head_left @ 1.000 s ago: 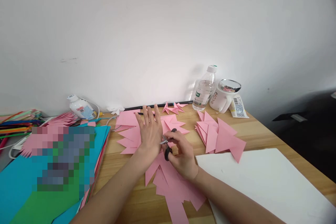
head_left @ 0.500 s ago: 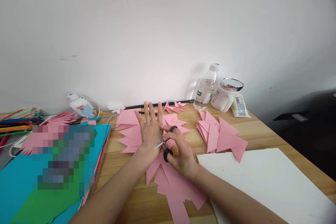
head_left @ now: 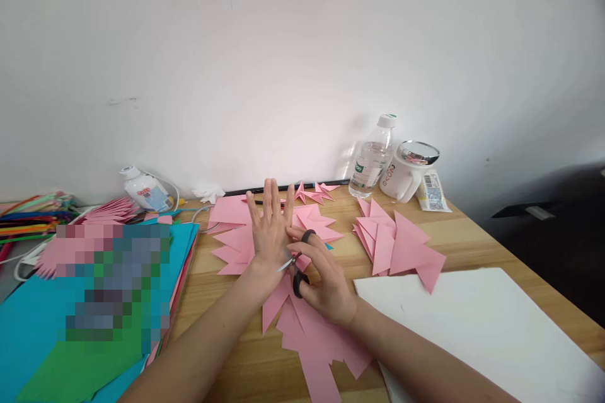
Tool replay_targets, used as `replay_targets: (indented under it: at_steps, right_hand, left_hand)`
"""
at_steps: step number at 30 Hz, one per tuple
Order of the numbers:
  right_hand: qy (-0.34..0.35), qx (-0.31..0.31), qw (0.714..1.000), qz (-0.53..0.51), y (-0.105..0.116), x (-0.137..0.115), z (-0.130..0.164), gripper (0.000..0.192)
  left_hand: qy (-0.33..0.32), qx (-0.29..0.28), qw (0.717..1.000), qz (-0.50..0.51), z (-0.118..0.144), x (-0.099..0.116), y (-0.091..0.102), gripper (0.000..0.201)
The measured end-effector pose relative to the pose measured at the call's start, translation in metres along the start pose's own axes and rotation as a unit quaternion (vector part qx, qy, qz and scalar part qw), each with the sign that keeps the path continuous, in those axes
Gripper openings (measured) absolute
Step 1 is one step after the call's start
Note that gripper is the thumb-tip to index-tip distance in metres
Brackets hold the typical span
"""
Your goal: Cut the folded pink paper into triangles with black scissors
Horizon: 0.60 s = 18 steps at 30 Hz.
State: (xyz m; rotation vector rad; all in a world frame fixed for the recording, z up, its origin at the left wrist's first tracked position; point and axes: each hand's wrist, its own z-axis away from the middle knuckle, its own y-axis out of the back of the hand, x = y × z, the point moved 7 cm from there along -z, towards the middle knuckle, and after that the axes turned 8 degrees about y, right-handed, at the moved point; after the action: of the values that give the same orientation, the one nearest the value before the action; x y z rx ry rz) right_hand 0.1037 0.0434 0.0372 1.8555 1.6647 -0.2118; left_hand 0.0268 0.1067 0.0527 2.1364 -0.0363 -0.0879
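Note:
My right hand (head_left: 326,280) grips black-handled scissors (head_left: 297,261) whose blades point left toward the heel of my left hand. My left hand (head_left: 270,230) lies flat with fingers spread on a pile of pink paper pieces (head_left: 231,239), pressing it to the wooden table (head_left: 472,245). More cut pink paper (head_left: 316,340) spreads under my wrists toward the near edge.
A stack of folded pink triangles (head_left: 399,245) lies to the right. A water bottle (head_left: 371,157), a white mug (head_left: 406,173) and a glue bottle (head_left: 142,189) stand by the wall. Blue and green sheets (head_left: 42,340) sit left, a white sheet (head_left: 477,327) right.
The scissor handles have spread slightly and my right hand has shifted a little toward my left hand. The left hand stays flat on the pink paper.

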Motion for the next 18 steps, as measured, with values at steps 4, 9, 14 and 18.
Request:
replay_targets:
  at_steps: [4, 9, 14, 18]
  right_hand:
    - [0.03, 0.001, 0.999, -0.01, 0.0, -0.003, 0.0, 0.051]
    - [0.025, 0.026, 0.999, 0.007, 0.002, -0.004, 0.003, 0.052]
    - [0.027, 0.007, 0.999, 0.027, 0.0, -0.005, 0.002, 0.059]
    - [0.067, -0.017, 0.997, 0.017, -0.003, -0.01, 0.0, 0.059]
  left_hand:
    - [-0.005, -0.007, 1.0, 0.003, -0.003, -0.004, 0.002, 0.057]
    - [-0.014, 0.01, 1.0, 0.013, -0.002, 0.0, 0.006, 0.054]
    - [-0.036, 0.04, 0.997, 0.047, -0.004, 0.007, 0.014, 0.058]
    - [-0.013, 0.032, 0.998, 0.052, -0.009, 0.003, 0.018, 0.059]
